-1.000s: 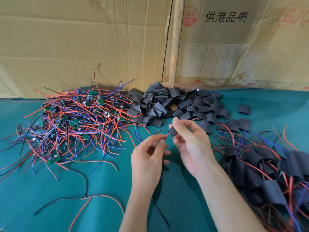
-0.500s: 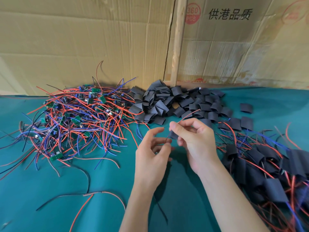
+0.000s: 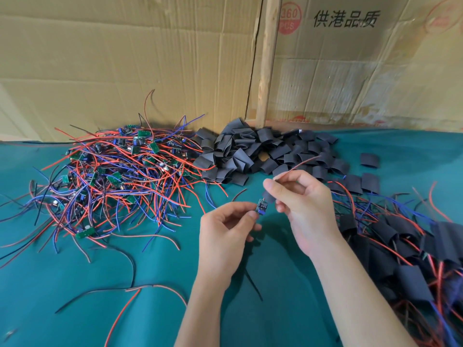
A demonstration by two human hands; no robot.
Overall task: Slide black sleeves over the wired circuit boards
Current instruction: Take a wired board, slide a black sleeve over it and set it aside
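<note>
Cardboard sheets [image 3: 125, 58] back a green cloth [image 3: 75, 309] that carries three heaps: bare boards [image 3: 112, 171] with red and blue leads at left, loose sleeves [image 3: 250, 154] at centre rear, and sleeved units [image 3: 400, 246] at right. Left hand [image 3: 225, 236] pinches a small board [image 3: 261, 206] by its lower edge between thumb and forefinger, fingers curled. Right hand [image 3: 300, 204] pinches a black sleeve [image 3: 268, 195] just above the board, fingers clamped on it, with a red lead [image 3: 300, 162] emerging past the fingertips. The sleeve mouth sits at the board's upper end; the board is not yet covered. Judged handling: the board is light, rigid and thin, and its solder joints are probably fragile, so grip it by the edges, not by the leads. The sleeve is soft, flattens easily and may snag on components; squeeze its creased sides to open the mouth, then draw it down while the leads stay straight.
</note>
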